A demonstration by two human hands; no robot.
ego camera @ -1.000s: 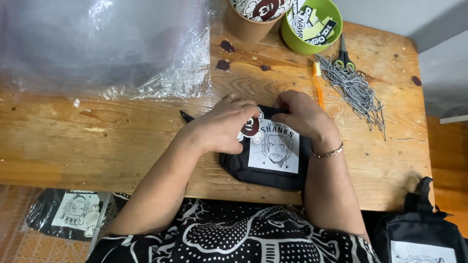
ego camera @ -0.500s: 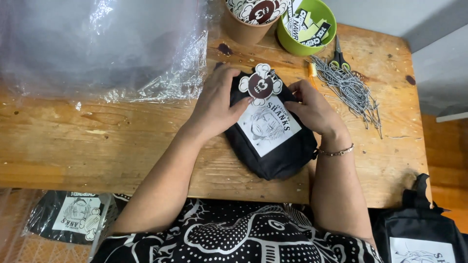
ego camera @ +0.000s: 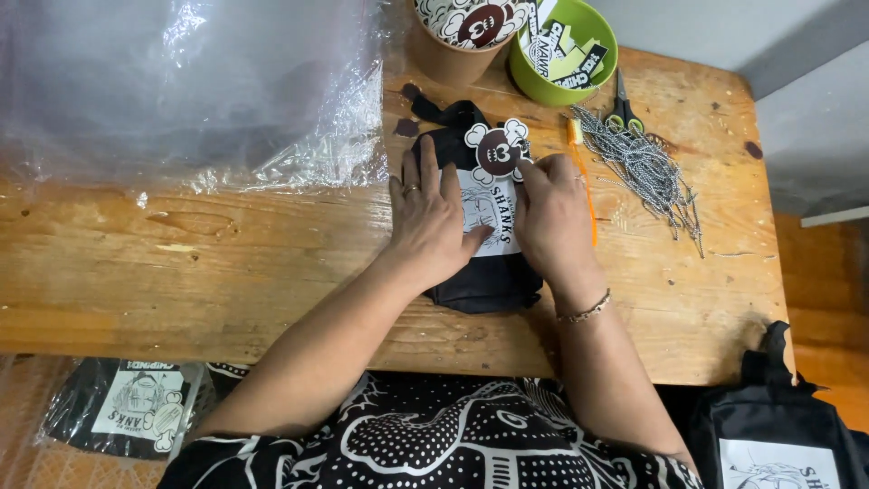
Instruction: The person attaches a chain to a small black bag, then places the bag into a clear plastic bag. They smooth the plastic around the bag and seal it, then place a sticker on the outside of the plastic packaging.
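Now both hands flat on black pouch, middle of wooden table. Left hand open, palm pressing pouch's left side. Right hand open, fingertip on round sticker at pouch's far end. Far right: green bowl, scissors, chain pile. Far left: plastic wrap.

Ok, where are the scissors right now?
In the head view the scissors lie at the table's far right, beside the green bowl and at the top of the chain pile, beyond the right hand.
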